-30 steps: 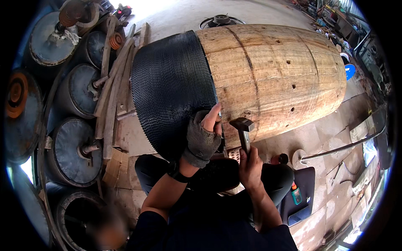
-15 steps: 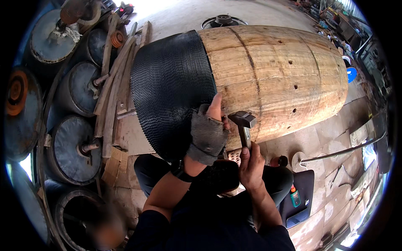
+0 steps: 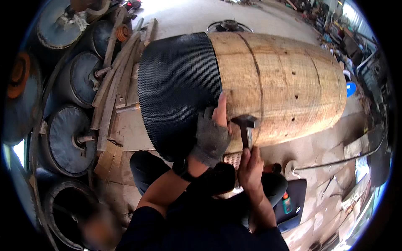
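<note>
A large barrel-shaped wooden roller (image 3: 280,83) lies across in front of me. Its left part is covered by a black, finely ridged wrapping (image 3: 178,83) with a toothed-looking outer edge. My left hand (image 3: 211,136), in a grey fingerless glove, rests on the wrapping's right edge. Its index finger is stretched along the seam with the bare wood, and the thumb stands apart; the other fingers are partly hidden. My right hand (image 3: 251,167) grips a hammer (image 3: 246,129) by its handle, with the dark head upright over the wood, close to my left thumb.
Several black drums with grey ends (image 3: 69,140) stand along the left, beside long wooden planks (image 3: 113,92). A piece of cardboard (image 3: 108,161) lies near my left knee. By my right knee, a green bottle (image 3: 287,204) lies on a dark pad. Clutter lines the right wall.
The view has shifted slightly, so the roller sits a little lower and the wrapping farther right. Both hands stay at the seam, the hammer still held over the wood.
</note>
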A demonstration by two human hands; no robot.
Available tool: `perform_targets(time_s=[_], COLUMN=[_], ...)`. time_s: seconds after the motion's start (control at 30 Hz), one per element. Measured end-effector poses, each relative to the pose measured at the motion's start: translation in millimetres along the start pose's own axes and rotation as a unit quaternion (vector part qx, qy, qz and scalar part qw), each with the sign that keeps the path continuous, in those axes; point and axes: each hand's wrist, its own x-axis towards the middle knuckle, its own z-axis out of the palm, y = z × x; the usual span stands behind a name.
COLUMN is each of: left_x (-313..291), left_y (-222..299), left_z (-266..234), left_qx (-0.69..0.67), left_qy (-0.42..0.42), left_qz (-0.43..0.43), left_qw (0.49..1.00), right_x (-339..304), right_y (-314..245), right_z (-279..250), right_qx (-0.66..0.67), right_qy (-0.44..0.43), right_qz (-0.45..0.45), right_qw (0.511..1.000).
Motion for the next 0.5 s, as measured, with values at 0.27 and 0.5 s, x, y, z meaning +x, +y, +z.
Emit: perform_targets(time_s=[0.27,0.5], left_x=[-105.0,-172.9], left_y=[19.1,11.5], left_z=[-31.0,-3.8], left_qx=[0.064,0.065], left_qy=[-0.206,-0.361], left_qz=[0.078,0.065], left_qw=[0.973,0.928], right_x=[-2.2,-13.1], right_y=[8.2,2.7], right_z=[5.3,6.4], right_qx=[-0.026,0.078], right_qy=[-0.027,0.102], right_qz=[0.044,-0.004], right_qw=[0.998,0.992])
